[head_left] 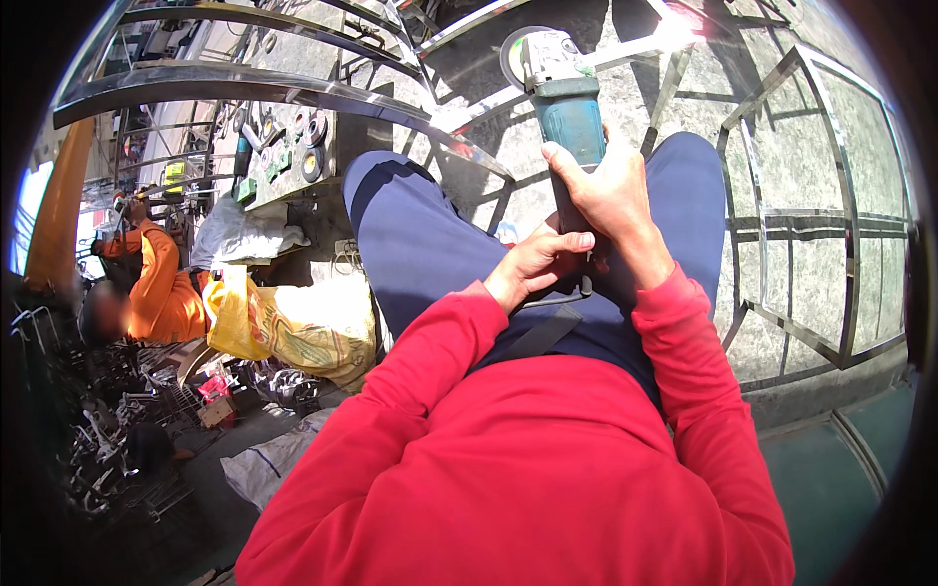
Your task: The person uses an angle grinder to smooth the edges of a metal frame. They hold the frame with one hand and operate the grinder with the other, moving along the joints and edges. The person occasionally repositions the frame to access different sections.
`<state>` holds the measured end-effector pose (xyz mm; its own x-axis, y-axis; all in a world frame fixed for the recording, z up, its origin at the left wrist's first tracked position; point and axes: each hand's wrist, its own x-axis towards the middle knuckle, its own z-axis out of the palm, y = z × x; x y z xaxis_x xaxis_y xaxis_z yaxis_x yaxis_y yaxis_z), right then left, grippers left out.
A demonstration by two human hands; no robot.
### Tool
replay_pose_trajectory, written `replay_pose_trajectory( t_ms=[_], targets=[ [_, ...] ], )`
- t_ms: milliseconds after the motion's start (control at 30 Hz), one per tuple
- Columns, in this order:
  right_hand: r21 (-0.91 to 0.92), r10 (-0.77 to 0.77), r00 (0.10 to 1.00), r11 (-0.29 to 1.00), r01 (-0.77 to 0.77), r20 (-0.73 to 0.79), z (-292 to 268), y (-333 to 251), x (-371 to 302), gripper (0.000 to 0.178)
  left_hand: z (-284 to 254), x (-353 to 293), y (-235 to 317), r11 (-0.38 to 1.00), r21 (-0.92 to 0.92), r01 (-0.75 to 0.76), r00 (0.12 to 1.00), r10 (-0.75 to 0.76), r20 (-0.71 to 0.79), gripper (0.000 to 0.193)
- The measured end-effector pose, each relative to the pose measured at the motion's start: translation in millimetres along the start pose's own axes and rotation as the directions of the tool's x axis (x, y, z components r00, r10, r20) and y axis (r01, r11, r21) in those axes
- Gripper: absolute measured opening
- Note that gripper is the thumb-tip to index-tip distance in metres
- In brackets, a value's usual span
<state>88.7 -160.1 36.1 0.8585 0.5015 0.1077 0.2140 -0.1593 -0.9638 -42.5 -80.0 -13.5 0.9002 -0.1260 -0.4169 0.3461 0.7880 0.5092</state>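
Note:
Between my knees I hold a teal angle grinder (571, 119) with a dark rear handle, its disc (515, 61) and metal head pointing away from me. My right hand (616, 190) wraps round the grinder's body, thumb along its side. Closer to my lap, my left hand (542, 256) is closed at the rear end of the grinder, near its cord; its fingers are partly hidden. The disc is close to a shiny metal bar (625, 51) of a frame, but I cannot tell whether they touch.
Rectangular metal frames stand on the right (848, 215) and across the upper left (244, 83). Discs and tools lie on a workbench (293, 181). A person in orange (161, 283) is at the left, beside a yellow sack (303, 327). Metal parts (107, 449) are heaped at lower left.

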Motion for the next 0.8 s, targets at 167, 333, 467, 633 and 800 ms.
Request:
replay_pose_trajectory(
  t_ms=[167,333,467,633,800],
  targets=[
    [0.033,0.05,0.998,0.998,-0.052,0.038,-2,-4,-2,0.057,-20,4,-12,0.99,-0.079,0.119,0.992,-0.114,0.062,0.03],
    [0.027,0.07,0.995,0.997,-0.072,0.073,-3,-5,-3,0.058,-20,1,-12,0.994,-0.047,0.098,0.995,-0.097,0.017,0.026],
    [0.087,0.008,0.998,0.996,-0.014,0.063,-4,-5,-4,0.056,-2,0,0,0.993,0.069,0.098,0.994,-0.101,0.041,0.031],
    [0.106,-0.039,0.999,0.994,0.035,0.037,-5,-6,-9,0.053,17,-5,8,0.982,0.184,0.041,0.998,-0.032,-0.052,0.04],
    [0.258,-0.061,0.997,0.965,0.048,0.04,-5,-5,-10,0.043,12,-11,21,0.861,0.499,0.1,0.995,-0.075,-0.069,0.046]
  ],
)
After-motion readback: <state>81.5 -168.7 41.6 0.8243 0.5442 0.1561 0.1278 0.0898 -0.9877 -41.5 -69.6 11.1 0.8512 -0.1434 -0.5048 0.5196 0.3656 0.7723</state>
